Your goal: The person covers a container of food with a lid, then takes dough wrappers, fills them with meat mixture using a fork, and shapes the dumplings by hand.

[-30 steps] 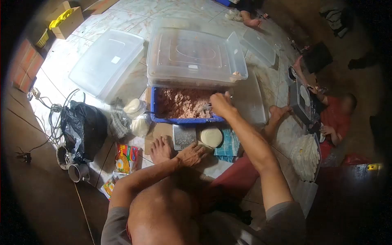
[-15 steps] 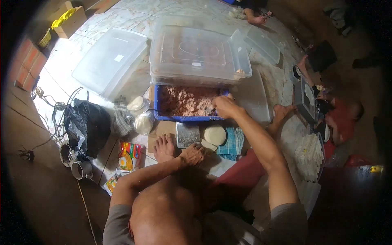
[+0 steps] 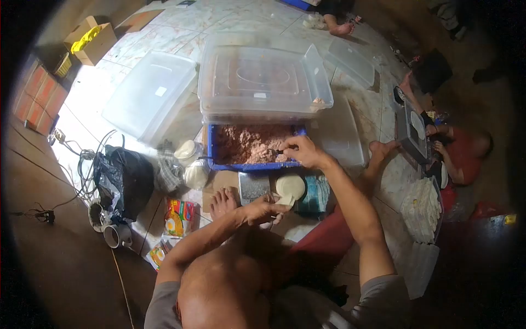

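My left hand [image 3: 261, 210] pinches a thin, pale round wrapper [image 3: 285, 201] above the floor, in front of my bare foot. Just behind it sits a stack of round white wrappers [image 3: 290, 185], next to a flat metal-topped scale [image 3: 253, 188]. A blue tub [image 3: 252, 165] holds pinkish minced filling [image 3: 241, 140]. My right hand [image 3: 304, 152] is over the tub's right side, fingers closed around a small dark spoon [image 3: 278, 152]. The spoon's tip meets the filling, and its bowl is hard to make out.
Clear plastic boxes [image 3: 263, 71] stand behind the tub, with a lid [image 3: 150, 96] at left. Two bagged white stacks [image 3: 195, 174], a black bag [image 3: 123, 178], a mug [image 3: 116, 236] and a noodle packet [image 3: 178, 216] lie left. A folded blue cloth [image 3: 316, 193] and another person [image 3: 466, 156] are right.
My left hand has lifted a wrapper from beside the stack. My right hand has turned at the tub's right side, and the spoon now shows, pointing left into the filling.
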A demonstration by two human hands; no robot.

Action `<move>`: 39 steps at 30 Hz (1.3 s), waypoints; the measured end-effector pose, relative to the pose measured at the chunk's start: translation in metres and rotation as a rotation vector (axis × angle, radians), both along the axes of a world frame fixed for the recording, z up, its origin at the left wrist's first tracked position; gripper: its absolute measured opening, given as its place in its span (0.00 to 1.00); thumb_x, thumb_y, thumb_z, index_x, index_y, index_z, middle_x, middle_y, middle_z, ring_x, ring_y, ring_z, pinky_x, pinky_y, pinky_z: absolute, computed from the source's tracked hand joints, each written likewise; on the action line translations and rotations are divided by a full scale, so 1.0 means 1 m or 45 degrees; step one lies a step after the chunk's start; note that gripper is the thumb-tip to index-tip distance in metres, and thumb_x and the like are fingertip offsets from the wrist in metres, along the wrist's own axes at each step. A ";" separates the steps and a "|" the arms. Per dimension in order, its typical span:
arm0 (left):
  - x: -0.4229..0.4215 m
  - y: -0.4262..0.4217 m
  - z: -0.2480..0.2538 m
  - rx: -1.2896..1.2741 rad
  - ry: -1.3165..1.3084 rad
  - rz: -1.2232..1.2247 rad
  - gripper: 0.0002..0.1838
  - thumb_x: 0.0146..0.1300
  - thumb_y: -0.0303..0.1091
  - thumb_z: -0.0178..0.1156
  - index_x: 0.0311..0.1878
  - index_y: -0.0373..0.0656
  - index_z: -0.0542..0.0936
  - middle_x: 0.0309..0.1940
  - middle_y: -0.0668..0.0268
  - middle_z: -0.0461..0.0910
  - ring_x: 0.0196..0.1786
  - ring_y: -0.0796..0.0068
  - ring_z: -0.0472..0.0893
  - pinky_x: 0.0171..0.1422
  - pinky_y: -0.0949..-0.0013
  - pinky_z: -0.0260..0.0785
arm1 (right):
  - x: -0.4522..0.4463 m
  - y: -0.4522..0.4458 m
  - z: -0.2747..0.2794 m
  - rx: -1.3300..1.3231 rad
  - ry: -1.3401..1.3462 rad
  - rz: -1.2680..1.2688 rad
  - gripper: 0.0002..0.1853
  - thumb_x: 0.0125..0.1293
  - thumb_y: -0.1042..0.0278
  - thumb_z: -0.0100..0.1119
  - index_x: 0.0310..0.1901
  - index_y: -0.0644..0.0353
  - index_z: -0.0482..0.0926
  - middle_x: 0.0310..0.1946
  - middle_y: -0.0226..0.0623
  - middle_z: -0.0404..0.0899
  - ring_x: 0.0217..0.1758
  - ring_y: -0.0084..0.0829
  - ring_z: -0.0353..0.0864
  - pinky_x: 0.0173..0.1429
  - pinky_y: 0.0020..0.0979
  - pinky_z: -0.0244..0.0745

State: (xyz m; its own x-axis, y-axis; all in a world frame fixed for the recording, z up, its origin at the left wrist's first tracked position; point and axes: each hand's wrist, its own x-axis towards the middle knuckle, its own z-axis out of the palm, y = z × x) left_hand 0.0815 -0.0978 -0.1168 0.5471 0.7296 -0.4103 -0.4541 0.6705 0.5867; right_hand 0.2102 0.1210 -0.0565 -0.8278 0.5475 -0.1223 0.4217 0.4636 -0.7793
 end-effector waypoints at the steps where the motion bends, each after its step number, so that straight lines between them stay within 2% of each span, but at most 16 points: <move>1: -0.003 0.001 0.000 0.008 0.025 -0.054 0.15 0.70 0.39 0.66 0.54 0.42 0.80 0.40 0.68 0.83 0.38 0.78 0.81 0.42 0.72 0.76 | 0.002 -0.009 0.009 0.012 0.008 -0.005 0.13 0.64 0.68 0.65 0.46 0.68 0.84 0.38 0.37 0.86 0.41 0.27 0.83 0.48 0.33 0.77; 4: -0.003 0.000 0.004 0.089 -0.014 -0.103 0.15 0.71 0.38 0.65 0.54 0.41 0.81 0.40 0.68 0.84 0.38 0.79 0.82 0.43 0.74 0.76 | 0.017 -0.023 0.019 -0.251 0.093 -0.307 0.13 0.68 0.70 0.63 0.50 0.68 0.83 0.38 0.31 0.83 0.42 0.19 0.77 0.48 0.25 0.75; 7: -0.006 0.009 0.021 0.245 -0.017 -0.094 0.17 0.70 0.39 0.66 0.56 0.40 0.80 0.42 0.66 0.85 0.40 0.78 0.83 0.46 0.74 0.76 | 0.028 -0.035 0.026 -0.211 0.255 -0.431 0.12 0.68 0.70 0.63 0.49 0.68 0.82 0.39 0.34 0.84 0.42 0.22 0.79 0.48 0.30 0.76; 11: -0.013 0.019 0.049 0.558 0.310 0.404 0.20 0.67 0.43 0.70 0.52 0.37 0.80 0.40 0.65 0.85 0.43 0.81 0.80 0.47 0.74 0.74 | 0.036 -0.046 0.035 -0.153 0.347 -0.505 0.11 0.69 0.72 0.60 0.49 0.68 0.79 0.35 0.26 0.76 0.39 0.16 0.72 0.45 0.23 0.72; 13: -0.031 0.029 0.060 0.538 0.749 0.251 0.21 0.66 0.43 0.70 0.50 0.34 0.81 0.40 0.64 0.84 0.46 0.80 0.79 0.50 0.72 0.74 | 0.039 -0.047 0.032 -0.148 0.378 -0.512 0.10 0.69 0.72 0.60 0.49 0.67 0.79 0.35 0.26 0.76 0.39 0.16 0.72 0.45 0.24 0.72; 14: -0.037 0.032 0.067 0.693 1.218 0.141 0.18 0.69 0.40 0.67 0.49 0.32 0.80 0.39 0.65 0.83 0.45 0.78 0.78 0.52 0.70 0.74 | 0.041 -0.047 0.029 -0.146 0.394 -0.517 0.10 0.69 0.72 0.60 0.48 0.67 0.79 0.35 0.26 0.76 0.39 0.16 0.72 0.46 0.24 0.72; 15: -0.039 0.033 0.061 0.698 1.229 0.133 0.18 0.69 0.40 0.67 0.49 0.32 0.80 0.39 0.65 0.83 0.45 0.78 0.78 0.52 0.70 0.74 | 0.042 -0.047 0.026 -0.147 0.408 -0.521 0.10 0.69 0.72 0.60 0.48 0.67 0.79 0.35 0.26 0.76 0.39 0.16 0.72 0.46 0.24 0.72; 17: -0.039 0.034 0.044 0.579 0.678 0.471 0.17 0.71 0.37 0.65 0.50 0.30 0.80 0.38 0.65 0.82 0.46 0.77 0.78 0.54 0.70 0.73 | 0.045 -0.048 0.019 -0.173 0.387 -0.548 0.09 0.70 0.72 0.60 0.48 0.67 0.79 0.35 0.25 0.76 0.39 0.17 0.72 0.47 0.25 0.72; 21: -0.046 0.029 0.089 0.826 1.198 0.354 0.17 0.75 0.39 0.58 0.53 0.32 0.80 0.43 0.63 0.83 0.48 0.78 0.79 0.55 0.70 0.74 | 0.050 -0.052 0.014 -0.153 0.357 -0.559 0.09 0.69 0.72 0.60 0.46 0.67 0.79 0.34 0.25 0.76 0.39 0.17 0.72 0.46 0.26 0.72; 23: -0.047 0.036 0.056 0.847 1.089 0.529 0.17 0.75 0.40 0.58 0.54 0.35 0.80 0.44 0.64 0.83 0.46 0.76 0.80 0.53 0.70 0.75 | 0.053 -0.054 0.011 -0.177 0.382 -0.573 0.08 0.69 0.73 0.60 0.47 0.66 0.79 0.33 0.24 0.75 0.38 0.17 0.72 0.45 0.25 0.72; 26: -0.058 0.041 0.055 0.197 0.134 0.717 0.22 0.72 0.47 0.61 0.60 0.41 0.76 0.48 0.61 0.82 0.46 0.64 0.84 0.51 0.64 0.79 | 0.052 -0.062 0.015 -0.210 0.491 -0.614 0.09 0.69 0.74 0.59 0.48 0.66 0.78 0.33 0.24 0.75 0.37 0.17 0.72 0.44 0.25 0.72; 29: -0.060 0.048 0.059 -0.018 -0.180 0.737 0.28 0.71 0.54 0.60 0.62 0.41 0.74 0.50 0.58 0.82 0.46 0.61 0.84 0.52 0.60 0.78 | 0.050 -0.073 0.023 -0.189 0.491 -0.667 0.11 0.69 0.72 0.58 0.50 0.64 0.78 0.35 0.32 0.79 0.36 0.22 0.77 0.42 0.28 0.74; 31: -0.059 0.053 0.066 -0.010 -0.118 0.763 0.34 0.69 0.62 0.58 0.64 0.42 0.73 0.54 0.56 0.80 0.52 0.57 0.83 0.59 0.53 0.76 | 0.043 -0.088 0.042 -0.058 0.519 -0.672 0.10 0.69 0.73 0.57 0.50 0.63 0.78 0.37 0.34 0.80 0.38 0.23 0.78 0.44 0.29 0.75; 34: -0.055 0.053 0.073 0.079 -0.528 0.910 0.43 0.67 0.73 0.49 0.67 0.40 0.72 0.63 0.56 0.75 0.68 0.56 0.73 0.74 0.51 0.63 | 0.028 -0.113 0.059 0.073 0.592 -0.690 0.10 0.70 0.75 0.56 0.50 0.63 0.78 0.40 0.36 0.82 0.41 0.26 0.81 0.46 0.30 0.76; 37: -0.040 0.050 0.094 0.177 -0.653 0.991 0.47 0.66 0.76 0.45 0.67 0.37 0.71 0.65 0.56 0.75 0.70 0.58 0.71 0.76 0.53 0.59 | 0.007 -0.134 0.040 0.294 0.690 -0.670 0.09 0.70 0.77 0.55 0.49 0.64 0.78 0.42 0.46 0.82 0.43 0.41 0.84 0.47 0.35 0.77; 39: -0.042 0.047 0.085 0.354 -0.853 0.834 0.51 0.65 0.79 0.42 0.69 0.35 0.68 0.68 0.54 0.71 0.72 0.56 0.69 0.78 0.51 0.57 | -0.008 -0.145 0.027 0.515 0.595 -0.624 0.08 0.68 0.78 0.57 0.46 0.63 0.81 0.39 0.45 0.83 0.43 0.41 0.85 0.47 0.34 0.78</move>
